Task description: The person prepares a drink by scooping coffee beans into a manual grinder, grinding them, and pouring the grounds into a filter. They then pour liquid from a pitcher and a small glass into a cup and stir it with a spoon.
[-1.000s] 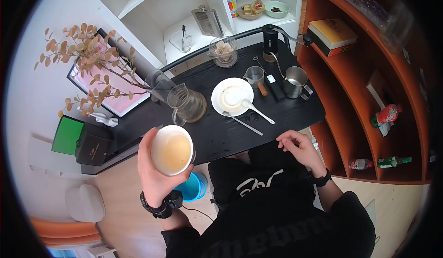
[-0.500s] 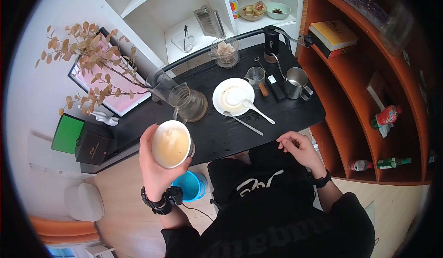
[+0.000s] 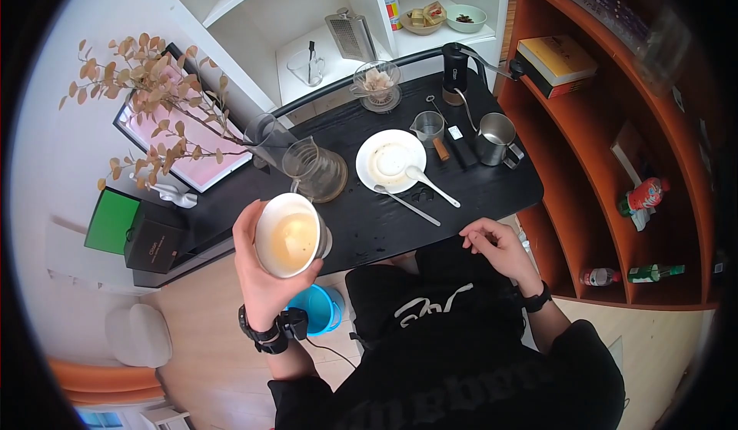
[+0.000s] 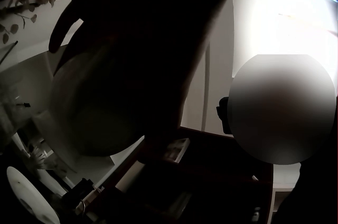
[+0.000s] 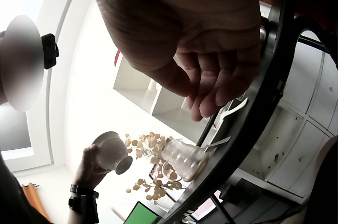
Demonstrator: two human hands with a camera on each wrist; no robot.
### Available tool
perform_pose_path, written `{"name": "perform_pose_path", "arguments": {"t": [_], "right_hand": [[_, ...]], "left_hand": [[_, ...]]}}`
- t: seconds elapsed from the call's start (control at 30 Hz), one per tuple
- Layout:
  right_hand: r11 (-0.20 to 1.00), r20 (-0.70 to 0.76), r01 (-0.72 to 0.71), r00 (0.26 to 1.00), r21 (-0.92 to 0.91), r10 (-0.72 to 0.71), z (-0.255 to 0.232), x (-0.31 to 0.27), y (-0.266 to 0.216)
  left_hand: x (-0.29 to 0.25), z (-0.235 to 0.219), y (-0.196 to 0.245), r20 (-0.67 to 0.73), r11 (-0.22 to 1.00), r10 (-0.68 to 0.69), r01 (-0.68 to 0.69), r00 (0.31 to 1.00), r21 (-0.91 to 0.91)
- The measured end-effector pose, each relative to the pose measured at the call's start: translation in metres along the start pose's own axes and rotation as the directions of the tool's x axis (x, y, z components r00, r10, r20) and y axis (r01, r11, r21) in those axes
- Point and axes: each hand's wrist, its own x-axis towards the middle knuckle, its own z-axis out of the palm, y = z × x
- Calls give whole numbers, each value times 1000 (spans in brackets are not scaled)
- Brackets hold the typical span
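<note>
My left hand [image 3: 261,288] grips a white cup [image 3: 269,213], held up in front of the table's left part. Pale brown, frothy drink [image 3: 294,239] shows inside, and the cup leans a little. From the right wrist view, the cup [image 5: 113,150] is seen from the side with its foot ring. The left wrist view is very dark; only the cup's outline [image 4: 97,113] stands out. At the table's front edge, my right hand [image 3: 498,252] hangs with loosely curled fingers and holds nothing. Nearest it lie a long metal spoon [image 3: 407,205] and a white spoon [image 3: 433,186].
The white spoon leans on a stained white plate [image 3: 371,147]. Around it on the black table [image 3: 361,230] stand a glass jug [image 3: 327,172], dripper [image 3: 377,84], small glass pitcher [image 3: 428,128], steel pitcher [image 3: 496,138] and hand grinder [image 3: 455,73]. A blue bucket [image 3: 327,307] is below.
My left hand has lifted the cup slightly, away from my body, and its tilt has shifted, so more inner wall shows above the drink. The right hand has stayed in place.
</note>
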Motion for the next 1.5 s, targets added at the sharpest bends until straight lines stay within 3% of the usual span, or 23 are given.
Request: {"name": "perform_pose_path", "arguments": {"t": [0.07, 0.17, 0.3, 0.63, 0.77, 0.83, 1.17, 1.5], "right_hand": [[1000, 0, 2, 1000, -1, -2, 1, 0, 2], [1000, -1, 6, 1000, 2, -6, 1, -1, 3], [1000, -13, 13, 1000, 2, -13, -1, -3, -1], [1000, -52, 9, 999, 11, -9, -8, -17, 5], [1000, -76, 15, 997, 17, -13, -12, -20, 6], [1000, -91, 13, 996, 21, -11, -12, -22, 9], [1000, -84, 16, 996, 19, -15, -14, -23, 14], [1000, -84, -8, 996, 13, 9, -16, -20, 18]], "left_hand": [[7, 9, -1, 19, 1000, -15, 15, 1000, 5], [20, 27, -10, 23, 980, 79, -82, 997, 182], [41, 59, -11, 86, 987, 116, -124, 990, 102], [106, 130, -28, 155, 947, 250, -275, 956, 169], [117, 147, -38, 192, 962, 143, -182, 971, 203], [117, 156, -49, 169, 952, 188, -221, 968, 210], [113, 167, -61, 229, 964, 99, -150, 968, 217], [114, 172, -68, 199, 948, 183, -226, 963, 223]]}}
